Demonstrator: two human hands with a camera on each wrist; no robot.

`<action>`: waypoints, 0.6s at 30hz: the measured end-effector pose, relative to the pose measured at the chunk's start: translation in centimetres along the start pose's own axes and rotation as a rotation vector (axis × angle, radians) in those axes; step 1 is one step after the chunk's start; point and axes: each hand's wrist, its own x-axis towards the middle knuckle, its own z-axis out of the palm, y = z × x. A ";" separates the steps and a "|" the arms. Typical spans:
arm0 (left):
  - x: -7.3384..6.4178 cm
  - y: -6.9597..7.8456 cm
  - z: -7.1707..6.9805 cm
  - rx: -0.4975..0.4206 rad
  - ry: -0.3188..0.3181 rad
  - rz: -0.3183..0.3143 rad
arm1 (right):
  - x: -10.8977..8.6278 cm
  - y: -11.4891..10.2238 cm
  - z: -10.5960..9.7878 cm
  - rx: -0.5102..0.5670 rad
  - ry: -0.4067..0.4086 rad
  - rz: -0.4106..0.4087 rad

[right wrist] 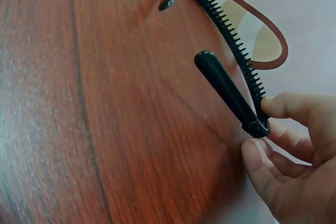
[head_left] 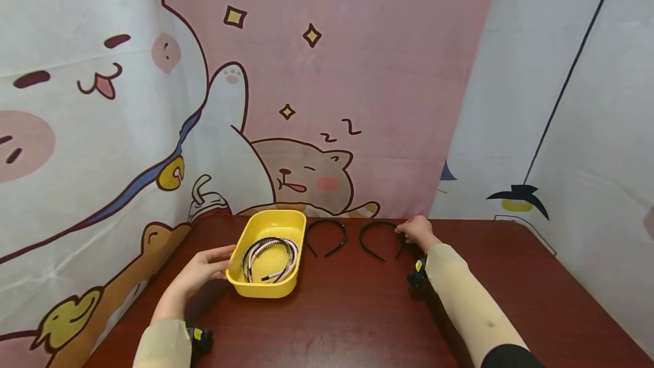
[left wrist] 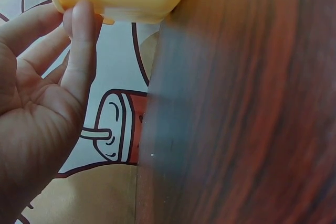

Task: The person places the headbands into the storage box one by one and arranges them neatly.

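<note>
My left hand [head_left: 201,270] holds the left side of a yellow plastic basket [head_left: 265,291], its thumb and fingers pinching the wall in the left wrist view. The basket tilts towards me. Several headbands [head_left: 294,251], pale and dark, lie in a loop inside it. At the table's far edge my right hand [head_left: 420,231] pinches the right side of a black headband [head_left: 363,238] between thumb and fingers. Small comb teeth line this headband's inner edge in the right wrist view. Another black headband [head_left: 344,236] lies between the basket and the held one.
The dark red-brown wooden table [head_left: 352,322] ends at a cloth backdrop [head_left: 388,101] with cartoon animals, right behind the headbands. A small black device [head_left: 416,278] is strapped at my right wrist, and a similar device [head_left: 203,338] at my left.
</note>
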 end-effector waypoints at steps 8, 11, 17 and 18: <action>-0.1 0.0 0.0 -0.001 0.004 0.002 | 0.0 -0.1 -0.5 0.052 -0.033 0.043; -0.1 0.1 0.1 -0.004 0.007 -0.005 | -0.5 -0.2 -0.6 0.076 -0.057 0.058; -0.1 0.1 0.0 -0.009 -0.005 -0.011 | -1.2 -0.3 -0.8 0.172 -0.112 0.094; -0.1 0.1 0.0 -0.009 -0.006 -0.012 | -1.3 -0.3 -0.9 0.191 -0.121 0.099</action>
